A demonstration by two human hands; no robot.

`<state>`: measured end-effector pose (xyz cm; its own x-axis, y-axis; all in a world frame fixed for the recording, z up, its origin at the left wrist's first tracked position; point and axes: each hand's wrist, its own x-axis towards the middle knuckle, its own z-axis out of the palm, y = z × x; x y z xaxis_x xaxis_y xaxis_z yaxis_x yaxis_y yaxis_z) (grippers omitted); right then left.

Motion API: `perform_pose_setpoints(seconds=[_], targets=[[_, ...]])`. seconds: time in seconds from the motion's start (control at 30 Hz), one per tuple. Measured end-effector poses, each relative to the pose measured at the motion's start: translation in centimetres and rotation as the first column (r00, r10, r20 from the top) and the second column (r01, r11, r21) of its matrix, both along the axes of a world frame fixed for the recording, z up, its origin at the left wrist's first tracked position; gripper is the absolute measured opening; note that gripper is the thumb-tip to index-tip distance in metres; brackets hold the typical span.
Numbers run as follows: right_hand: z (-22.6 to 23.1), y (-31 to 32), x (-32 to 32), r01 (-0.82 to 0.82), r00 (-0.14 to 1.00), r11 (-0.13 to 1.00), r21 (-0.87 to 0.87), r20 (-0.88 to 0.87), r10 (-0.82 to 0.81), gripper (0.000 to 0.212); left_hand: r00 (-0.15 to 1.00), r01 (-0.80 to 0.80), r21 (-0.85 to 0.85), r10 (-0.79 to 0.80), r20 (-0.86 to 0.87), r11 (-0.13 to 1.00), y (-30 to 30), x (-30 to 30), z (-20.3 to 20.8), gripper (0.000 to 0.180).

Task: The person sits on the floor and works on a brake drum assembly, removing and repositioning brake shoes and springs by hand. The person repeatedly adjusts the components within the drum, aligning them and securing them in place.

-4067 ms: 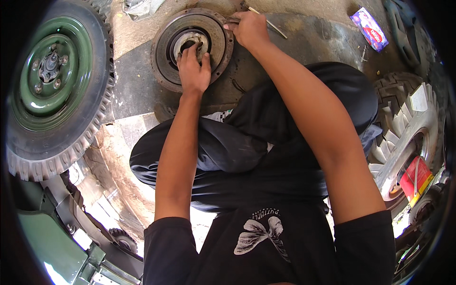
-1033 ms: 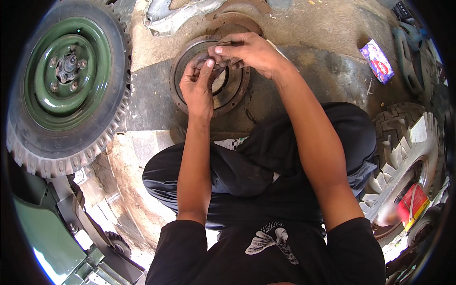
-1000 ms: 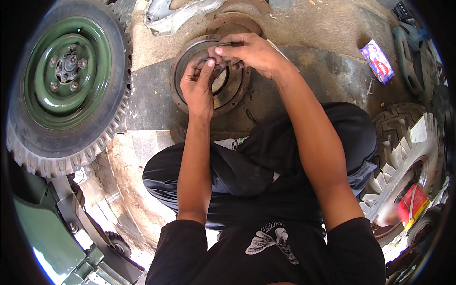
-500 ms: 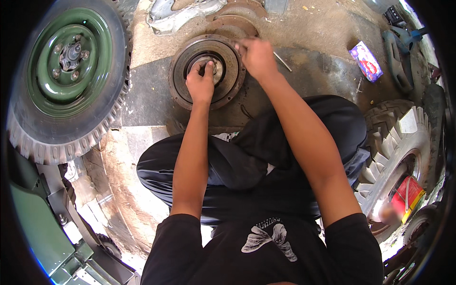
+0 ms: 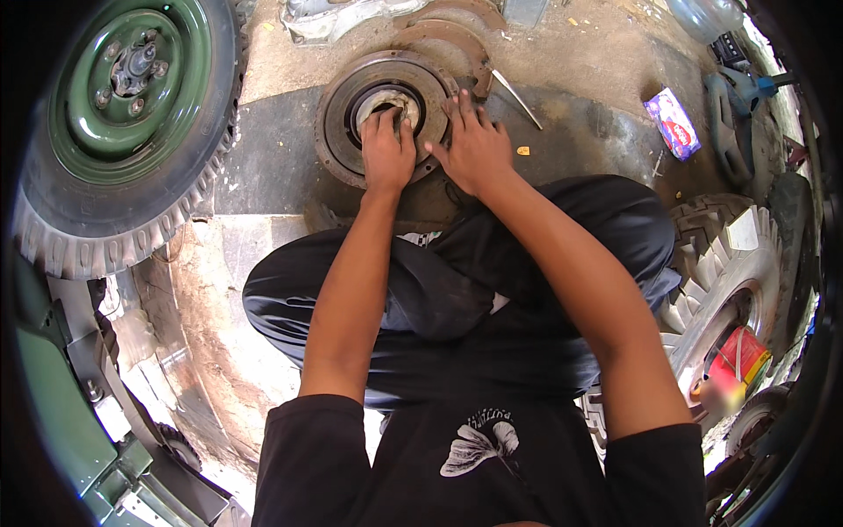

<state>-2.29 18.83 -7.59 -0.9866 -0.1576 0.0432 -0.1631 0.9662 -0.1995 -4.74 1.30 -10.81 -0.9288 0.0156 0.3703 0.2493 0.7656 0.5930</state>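
Observation:
A round, dark metal plate (image 5: 338,123) lies in front of my crossed legs, with small holes around its rim and a wide opening in its middle. My left hand (image 5: 387,158) reaches into that opening, fingers bent down over a pale, crumpled rag (image 5: 399,97) along the inner ring. Its fingertips are partly hidden there. My right hand (image 5: 479,145) lies with its fingers stretched out over the plate's right edge and holds nothing. A thin, pale rod (image 5: 516,98) rests on the ground beyond this hand.
Rusty discs (image 5: 452,39) and a pale metal casting (image 5: 338,19) lie beyond the plate. A green wheel (image 5: 75,145) stands at the left, a tyre (image 5: 729,263) with a red tin (image 5: 739,356) at the right. A purple packet (image 5: 672,123) lies at the far right.
My right hand has come down, its curled fingers now stretched over the plate's edge. My left fingers have shifted within the opening, and more of the pale rag shows. The view has shifted slightly.

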Motion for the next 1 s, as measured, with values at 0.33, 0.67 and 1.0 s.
perform_pose_setpoints(seconds=[0.33, 0.67, 1.0], targets=[[1.2, -0.4, 1.3, 0.003, 0.990, 1.000, -0.004, 0.144, -0.003, 0.094, 0.998, -0.008, 0.009, 0.008, 0.067, 1.000, -0.4, 0.2, 0.0, 0.032], [0.8, -0.6, 1.5, -0.007, 0.990, 1.000, -0.024, 0.143, 0.010, 0.087, 0.995, -0.066, 0.142, 0.054, 0.086, 0.988, -0.9, 0.0, -0.1, 0.030], [0.7, -0.3, 1.0, 0.029, 0.994, 0.991, -0.130, 0.110, -0.015, 0.073, 0.992, -0.074, 0.174, 0.055, 0.111, 0.982, -0.5, -0.2, 0.2, 0.031]])
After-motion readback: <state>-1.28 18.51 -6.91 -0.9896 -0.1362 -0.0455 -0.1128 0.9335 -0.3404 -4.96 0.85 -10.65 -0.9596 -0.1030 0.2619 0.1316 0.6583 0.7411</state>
